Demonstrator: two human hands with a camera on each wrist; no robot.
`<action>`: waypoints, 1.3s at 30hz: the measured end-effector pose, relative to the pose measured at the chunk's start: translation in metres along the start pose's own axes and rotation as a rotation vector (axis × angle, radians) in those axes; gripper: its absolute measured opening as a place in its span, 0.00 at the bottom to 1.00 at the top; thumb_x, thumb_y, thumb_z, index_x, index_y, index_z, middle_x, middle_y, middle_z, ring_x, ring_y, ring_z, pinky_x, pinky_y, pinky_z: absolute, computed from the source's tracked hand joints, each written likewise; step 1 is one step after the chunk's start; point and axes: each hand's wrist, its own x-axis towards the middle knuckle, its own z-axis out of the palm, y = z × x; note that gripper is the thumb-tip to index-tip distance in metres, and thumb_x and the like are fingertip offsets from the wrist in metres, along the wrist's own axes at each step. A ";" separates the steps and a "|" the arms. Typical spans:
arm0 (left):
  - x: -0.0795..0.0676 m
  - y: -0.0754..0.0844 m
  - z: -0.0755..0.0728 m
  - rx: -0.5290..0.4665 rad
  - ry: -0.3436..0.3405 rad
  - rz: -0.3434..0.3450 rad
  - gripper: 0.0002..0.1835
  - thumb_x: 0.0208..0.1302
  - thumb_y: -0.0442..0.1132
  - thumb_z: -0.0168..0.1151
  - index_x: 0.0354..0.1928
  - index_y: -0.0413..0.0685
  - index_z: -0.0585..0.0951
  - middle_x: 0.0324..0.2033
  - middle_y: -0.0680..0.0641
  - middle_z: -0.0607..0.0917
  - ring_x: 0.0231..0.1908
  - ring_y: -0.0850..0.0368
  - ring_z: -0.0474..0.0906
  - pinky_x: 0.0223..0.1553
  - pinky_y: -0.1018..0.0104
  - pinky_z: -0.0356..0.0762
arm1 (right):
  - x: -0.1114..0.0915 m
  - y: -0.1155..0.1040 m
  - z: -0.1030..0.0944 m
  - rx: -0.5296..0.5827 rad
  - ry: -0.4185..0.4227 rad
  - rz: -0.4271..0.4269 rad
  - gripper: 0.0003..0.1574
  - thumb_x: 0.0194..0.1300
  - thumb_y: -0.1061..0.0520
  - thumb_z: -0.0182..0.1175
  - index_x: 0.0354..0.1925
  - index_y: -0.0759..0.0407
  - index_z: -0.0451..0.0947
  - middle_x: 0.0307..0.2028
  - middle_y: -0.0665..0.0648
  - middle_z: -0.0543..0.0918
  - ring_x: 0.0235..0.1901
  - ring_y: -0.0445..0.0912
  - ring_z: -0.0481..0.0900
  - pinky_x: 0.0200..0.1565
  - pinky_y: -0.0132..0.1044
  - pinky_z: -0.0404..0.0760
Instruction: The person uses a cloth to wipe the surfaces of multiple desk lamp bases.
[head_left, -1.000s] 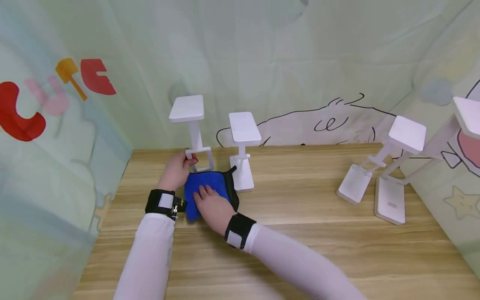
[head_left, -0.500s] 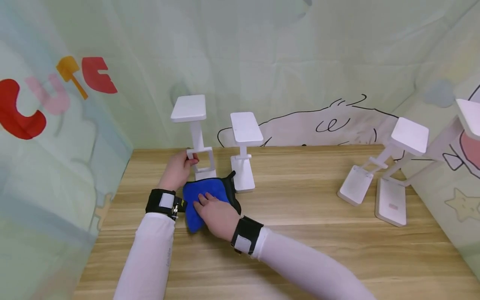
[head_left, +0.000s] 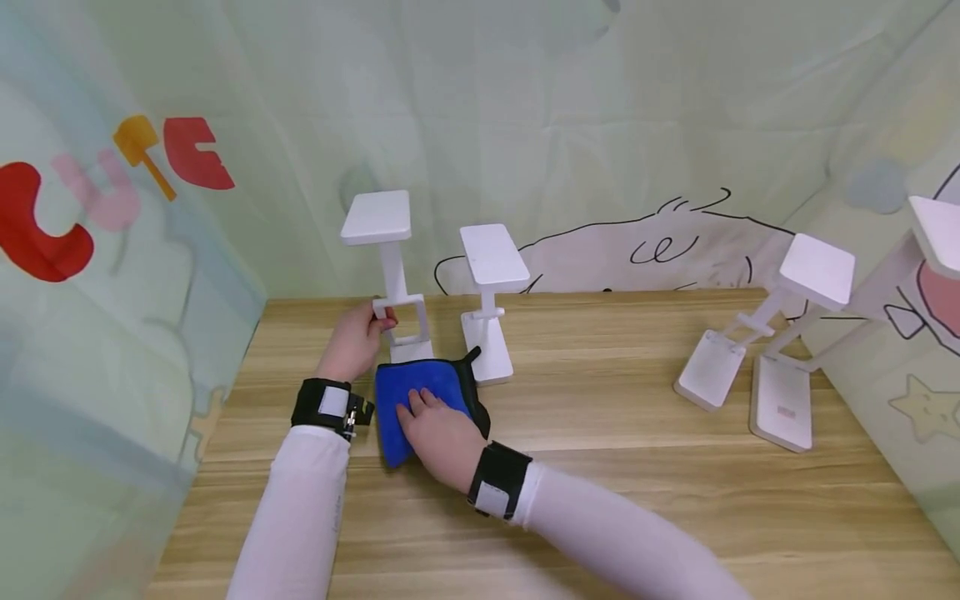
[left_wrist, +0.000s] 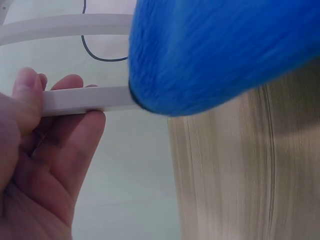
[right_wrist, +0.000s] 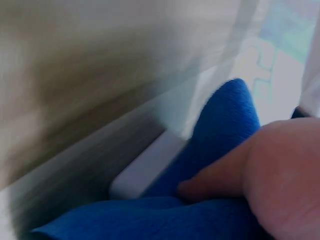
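Pinching the white stand point(head_left: 392, 265) by its strut point(left_wrist: 117, 98), left of centre, your left hand point(head_left: 352, 342) held soundly — stand likely light, rigid; your uncurled right hand point(head_left: 444, 442) pressed soft blue cloth point(head_left: 401, 382) over its base point(head_left: 411, 353).

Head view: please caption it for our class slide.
The left hand grips a white stand; the right hand rests on a blue cloth over its base.

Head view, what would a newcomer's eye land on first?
Probably the blue cloth, left of centre, under the right hand and over part of a white stand. Then the left hand gripping that stand, and the big red C on the left backdrop.
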 end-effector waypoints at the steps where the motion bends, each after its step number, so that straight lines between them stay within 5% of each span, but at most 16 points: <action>1: 0.000 0.000 0.000 0.000 -0.002 -0.005 0.08 0.85 0.33 0.51 0.50 0.37 0.79 0.47 0.35 0.86 0.50 0.38 0.83 0.56 0.41 0.79 | -0.003 -0.002 -0.002 -0.010 -0.006 -0.017 0.24 0.80 0.59 0.61 0.71 0.55 0.80 0.68 0.61 0.81 0.68 0.53 0.79 0.66 0.38 0.76; 8: -0.001 0.000 -0.001 -0.002 0.014 0.021 0.08 0.84 0.32 0.53 0.48 0.37 0.80 0.45 0.36 0.87 0.47 0.39 0.82 0.52 0.44 0.78 | 0.010 -0.007 -0.002 0.020 -0.009 -0.078 0.26 0.79 0.58 0.62 0.72 0.54 0.79 0.70 0.60 0.79 0.69 0.53 0.77 0.67 0.39 0.76; 15: 0.000 0.002 0.000 -0.006 0.010 0.023 0.07 0.84 0.32 0.53 0.49 0.36 0.80 0.45 0.35 0.86 0.47 0.38 0.82 0.53 0.43 0.79 | 0.036 0.002 0.010 0.061 0.047 0.037 0.28 0.79 0.61 0.61 0.74 0.57 0.76 0.71 0.64 0.77 0.71 0.56 0.75 0.67 0.42 0.76; 20: 0.001 0.001 0.001 0.003 0.014 0.017 0.08 0.84 0.32 0.52 0.49 0.36 0.80 0.45 0.35 0.86 0.47 0.38 0.82 0.54 0.42 0.79 | 0.029 0.001 0.008 0.054 0.049 0.064 0.26 0.81 0.62 0.59 0.73 0.58 0.76 0.71 0.64 0.77 0.71 0.55 0.76 0.67 0.42 0.77; 30: -0.001 0.001 0.000 0.011 0.018 0.007 0.08 0.84 0.32 0.52 0.47 0.36 0.80 0.44 0.36 0.87 0.46 0.40 0.82 0.53 0.44 0.78 | -0.006 -0.017 -0.006 0.015 -0.019 -0.031 0.25 0.80 0.59 0.62 0.71 0.55 0.79 0.69 0.61 0.80 0.69 0.52 0.78 0.66 0.38 0.76; 39: -0.001 0.001 0.000 0.002 0.033 0.045 0.07 0.83 0.31 0.54 0.45 0.36 0.80 0.43 0.35 0.87 0.45 0.38 0.82 0.51 0.44 0.79 | 0.019 -0.008 0.004 0.023 0.044 -0.038 0.25 0.80 0.60 0.60 0.72 0.55 0.78 0.70 0.60 0.79 0.70 0.53 0.76 0.69 0.39 0.74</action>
